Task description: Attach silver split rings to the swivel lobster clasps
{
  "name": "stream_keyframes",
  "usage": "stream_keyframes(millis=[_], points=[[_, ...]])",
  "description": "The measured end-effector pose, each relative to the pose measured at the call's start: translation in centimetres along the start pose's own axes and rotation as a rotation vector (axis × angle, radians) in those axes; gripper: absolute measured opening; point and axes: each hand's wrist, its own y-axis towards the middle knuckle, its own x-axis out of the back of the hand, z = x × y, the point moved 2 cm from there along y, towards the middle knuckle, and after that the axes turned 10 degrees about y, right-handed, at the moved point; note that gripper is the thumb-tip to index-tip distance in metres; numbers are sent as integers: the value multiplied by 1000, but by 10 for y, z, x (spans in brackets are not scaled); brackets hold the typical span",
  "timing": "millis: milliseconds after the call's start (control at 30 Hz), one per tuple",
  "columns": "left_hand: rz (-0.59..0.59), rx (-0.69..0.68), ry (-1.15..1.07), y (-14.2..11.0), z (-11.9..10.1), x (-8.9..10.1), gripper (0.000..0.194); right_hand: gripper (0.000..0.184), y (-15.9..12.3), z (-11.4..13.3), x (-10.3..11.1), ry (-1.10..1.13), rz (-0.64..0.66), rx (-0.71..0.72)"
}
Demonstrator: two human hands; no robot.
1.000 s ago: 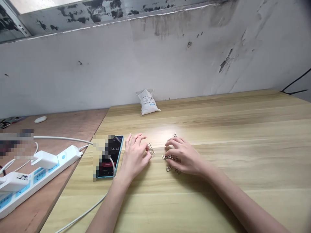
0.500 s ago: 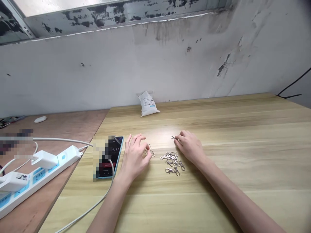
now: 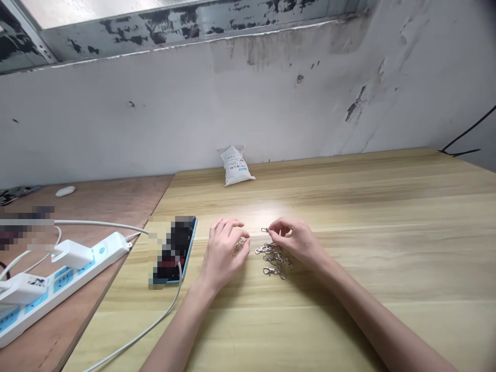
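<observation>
Head view. Item: left grip (image 3: pixel 225 253), fingers curled and loosely together over a small heap of split key rings (image 3: pixel 240 245), the rings just at the fingertips; whether any ring is clamped cannot be told. Item: right grip (image 3: pixel 292 243), thumb and forefinger pinched on one small metal lobster clasp (image 3: pixel 264 230), held at its end above the desk (image 3: pixel 387 248). Item: loose tangle of further lobster clasps (image 3: pixel 274 260), just below the right grip, between the hands, mid-desk. Judged light, stiff and slippery; clasps best taken by the body, rings by the edge.
</observation>
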Motion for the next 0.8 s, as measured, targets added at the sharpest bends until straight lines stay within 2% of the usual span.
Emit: stream_keyframes(millis=[67, 233, 400, 533, 667, 800], points=[[-37, -36, -13, 0, -5, 0, 11, 9, -2, 6, -3, 161, 9, 34], [-94, -99, -16, -1, -9, -1, 16, 14, -9, 19, -11, 326, 75, 29], [-212, -145, 20, 1, -11, 0, 9, 20, -12, 25, -15, 436, 102, -92], [-283, -199, 77, 0, -14, 0, 11, 21, -11, 19, -21, 631, 150, -235], [-242, -220, 106, -1, -16, -2, 13, 20, -10, 15, -27, 743, 199, -306], [-177, -167, 75, 0, -14, -1, 12, 20, -9, 16, -27, 782, 168, -307]])
